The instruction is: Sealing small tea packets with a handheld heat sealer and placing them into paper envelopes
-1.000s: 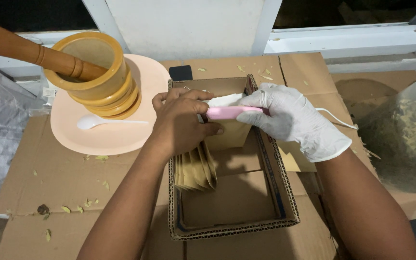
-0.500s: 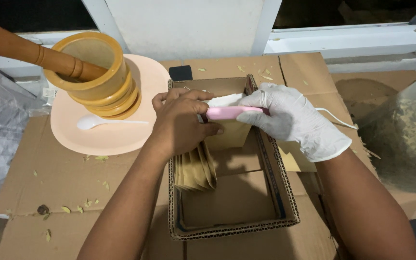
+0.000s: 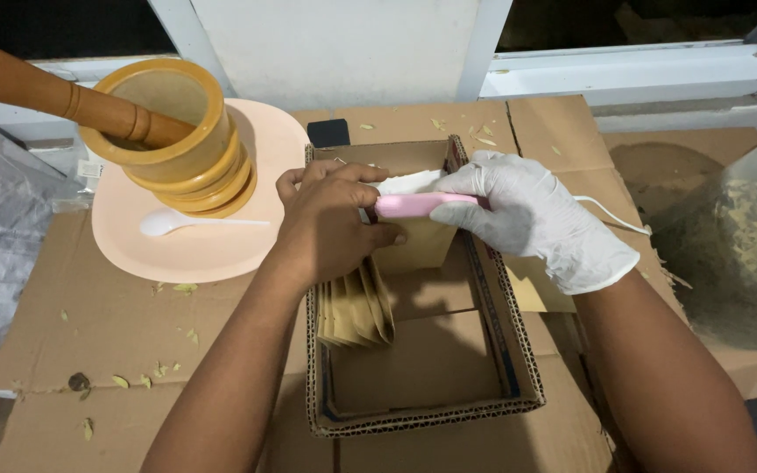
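- Cardboard box [image 3: 422,368], open-topped with raw corrugated edges, is sitting on flattened cardboard sheets [image 3: 89,324]; every place below is given relative to it.
- The bare left hand [image 3: 330,223] is curling over the box's far left part, fingers closed on the top of a tan paper pouch [image 3: 418,245] standing upright inside the box's far end.
- The right hand [image 3: 532,219], in a thin, smooth white glove, is reaching over the box's far right wall and gripping a slim pink plastic tool [image 3: 418,203] with a white cord [image 3: 611,215] trailing off to the right.
- The pink tool is lying crosswise against the pouch's white upper edge, between the two hands, which are nearly meeting.
- A row of more tan pouches [image 3: 357,307] is leaning, fanned, against the box's left inner wall.
- Left of the box, a rounded peach plastic tray [image 3: 186,250] is carrying a glossy, ribbed yellow-brown wooden mortar [image 3: 177,136], a turned wooden pestle [image 3: 54,92] slanting out of it, and a white plastic spoon [image 3: 181,222].
- Right of the box, a clear bag of dried crushed leaves [image 3: 738,254] is bulging.
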